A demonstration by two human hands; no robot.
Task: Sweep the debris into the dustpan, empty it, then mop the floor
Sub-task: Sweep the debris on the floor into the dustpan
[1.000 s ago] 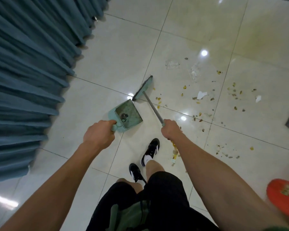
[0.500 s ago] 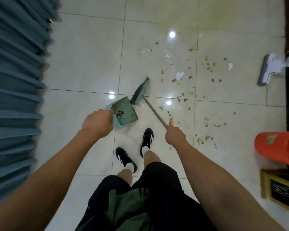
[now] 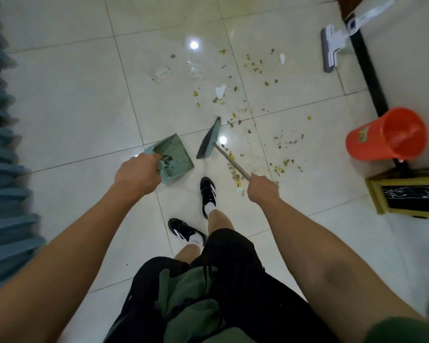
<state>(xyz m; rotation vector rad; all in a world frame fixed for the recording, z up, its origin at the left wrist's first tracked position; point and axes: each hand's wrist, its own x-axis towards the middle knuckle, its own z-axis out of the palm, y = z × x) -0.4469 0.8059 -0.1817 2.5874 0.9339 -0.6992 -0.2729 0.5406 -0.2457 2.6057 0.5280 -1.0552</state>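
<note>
1. Debris (image 3: 253, 134) lay scattered beyond and beside the right hand (image 3: 263, 189): light crumbs, paper scraps (probably skittish, so short strokes).
2. Right hand was clamped on the broom (image 3: 209, 142) handle; a lower grip looks stiffer.
3. Left hand (image 3: 136, 173) gripped the dustpan (image 3: 174, 157) handle, pan just beside the bristles.
4. Red bucket (image 3: 386, 134) stood well right.

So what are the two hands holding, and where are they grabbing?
The left hand grips the green dustpan by its handle. The right hand grips the broom by its long stick, near the top end.
</note>
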